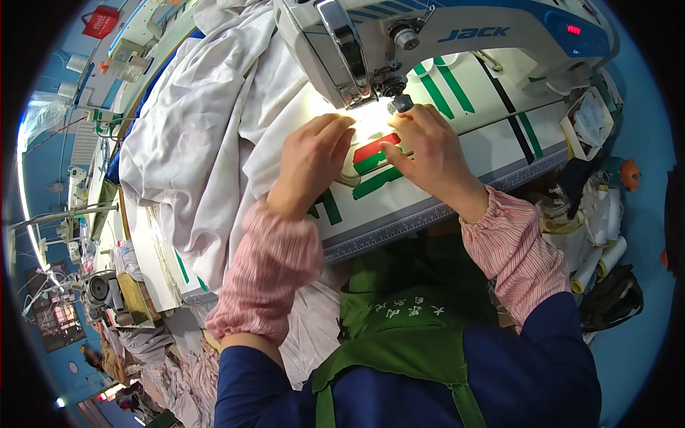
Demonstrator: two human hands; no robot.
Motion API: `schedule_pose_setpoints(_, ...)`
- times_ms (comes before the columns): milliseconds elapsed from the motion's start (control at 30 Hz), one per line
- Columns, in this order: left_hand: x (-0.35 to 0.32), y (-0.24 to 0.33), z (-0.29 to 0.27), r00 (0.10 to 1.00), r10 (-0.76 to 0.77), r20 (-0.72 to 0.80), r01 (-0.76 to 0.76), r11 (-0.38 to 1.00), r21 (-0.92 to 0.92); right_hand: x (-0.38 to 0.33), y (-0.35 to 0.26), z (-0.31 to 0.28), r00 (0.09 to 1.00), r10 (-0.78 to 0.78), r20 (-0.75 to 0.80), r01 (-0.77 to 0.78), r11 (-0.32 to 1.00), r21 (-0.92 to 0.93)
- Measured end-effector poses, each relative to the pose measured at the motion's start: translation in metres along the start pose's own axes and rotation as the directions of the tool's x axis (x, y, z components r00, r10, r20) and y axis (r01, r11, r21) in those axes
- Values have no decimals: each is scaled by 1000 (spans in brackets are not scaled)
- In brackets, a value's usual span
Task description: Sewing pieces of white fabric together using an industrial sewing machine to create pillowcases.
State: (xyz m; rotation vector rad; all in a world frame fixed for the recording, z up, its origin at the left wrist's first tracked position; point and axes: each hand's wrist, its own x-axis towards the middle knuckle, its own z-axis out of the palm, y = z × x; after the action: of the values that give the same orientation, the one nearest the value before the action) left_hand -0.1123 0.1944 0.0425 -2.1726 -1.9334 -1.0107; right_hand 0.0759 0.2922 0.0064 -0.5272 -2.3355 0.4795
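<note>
Pressing flat with fingers together, the left hand [312,158] and right hand [428,146] hold white cloth [207,135] beside red and green tape strips [377,158] under the sewing machine [442,36].

- Single head-worn fisheye view, looking steeply down and forward over the person's own chest and forearms; straight edges bow toward the dark circular rim
- Close range: the bench [428,207] and sewing machine [442,36] fill the upper centre; both hands sit just below the machine head
- Workshop floor curves away at far left
</note>
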Motion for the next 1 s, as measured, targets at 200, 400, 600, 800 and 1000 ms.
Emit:
schedule_pose_setpoints(200,25,14,-79,791,-44,611,-111,971,214,9,-60,33,957,-290,-25,290,943,164)
schedule_pose_setpoints(400,48,-57,-38,745,195,638,-329,939,98,30,-115,92,902,-303,308,314,949,15)
schedule_pose_setpoints(600,-19,4,-37,730,-243,639,-80,898,432,-60,-61,-23,801,-466,375,319,863,391)
schedule_pose_setpoints(800,-9,34,-12,900,-215,379,69,929,363,-19,-32,-43,988,-120,102,77,935,347)
schedule_pose_setpoints(1000,-30,17,5,978,-26,206,-35,957,287,13,11,4,978,-113,175,137,981,-134)
